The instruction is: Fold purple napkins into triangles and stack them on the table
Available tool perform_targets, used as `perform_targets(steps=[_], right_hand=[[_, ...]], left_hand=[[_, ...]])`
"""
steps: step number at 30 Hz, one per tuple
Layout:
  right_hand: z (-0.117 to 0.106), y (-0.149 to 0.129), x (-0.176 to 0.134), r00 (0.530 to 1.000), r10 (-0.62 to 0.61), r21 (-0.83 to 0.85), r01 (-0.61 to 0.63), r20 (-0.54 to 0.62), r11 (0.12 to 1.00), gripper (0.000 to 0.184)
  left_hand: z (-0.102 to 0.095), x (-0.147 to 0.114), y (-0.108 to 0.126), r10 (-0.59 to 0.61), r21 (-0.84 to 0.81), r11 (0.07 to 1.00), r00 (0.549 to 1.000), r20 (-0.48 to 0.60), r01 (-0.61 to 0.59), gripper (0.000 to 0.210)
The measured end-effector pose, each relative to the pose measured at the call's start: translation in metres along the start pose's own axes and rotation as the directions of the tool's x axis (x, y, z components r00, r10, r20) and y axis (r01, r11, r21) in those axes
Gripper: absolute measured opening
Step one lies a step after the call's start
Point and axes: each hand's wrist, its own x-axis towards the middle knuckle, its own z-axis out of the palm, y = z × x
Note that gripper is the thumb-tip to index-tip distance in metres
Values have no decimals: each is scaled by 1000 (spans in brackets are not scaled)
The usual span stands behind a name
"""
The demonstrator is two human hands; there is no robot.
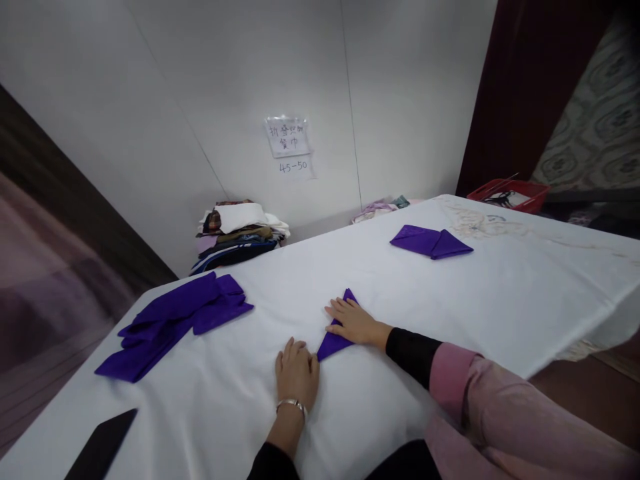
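Note:
A purple cloth napkin [333,345], folded into a narrow triangle, lies on the white tablecloth in front of me. My right hand [351,321] rests flat across its middle with the fingers stretched out, hiding part of it. My left hand [297,375], with a silver bracelet at the wrist, lies palm down on the tablecloth. Its fingers are extended and holding nothing, close beside the napkin's lower left corner; I cannot tell whether they touch it. Farther back on the right sits another folded purple napkin [431,241].
Several loose purple cloths [175,319] are heaped at the left of the table [240,400]. A dark flat object [103,445] lies at the near left edge. Against the wall stand stacked clothes [240,233], and a red basket [533,195] is beyond the far right corner.

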Motion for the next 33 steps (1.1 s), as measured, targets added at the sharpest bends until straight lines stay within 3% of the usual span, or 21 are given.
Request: perform_targets(steps=[3,6,8,10,16,21,33], right_hand=[[1,-1,-1,1000,-4,-7,4,-11,1000,74],[4,1,0,999,-23,-29,22,-29,999,70],[7,3,1,999,-31,-46,29,-28,998,65],[9,5,3,999,-34,-55,32,-23,998,61],[8,7,6,999,17,-26,-19,-45,999,57],[4,18,5,991,109,-50,-113,-76,992,60],[-5,45,13,961,259,-56,-265,-96,963,68]], left_hand=[[-4,3,9,15,0,1000,999,-47,-15,24],[-3,11,31,139,-68,987,989,-51,-143,33],[3,17,45,202,-91,975,979,-2,-202,49],[12,22,53,189,-86,979,979,79,-183,64],[31,24,50,134,11,990,973,186,-139,77],[29,23,51,150,90,981,966,211,-172,77],[27,25,54,140,94,982,963,229,-165,75]])
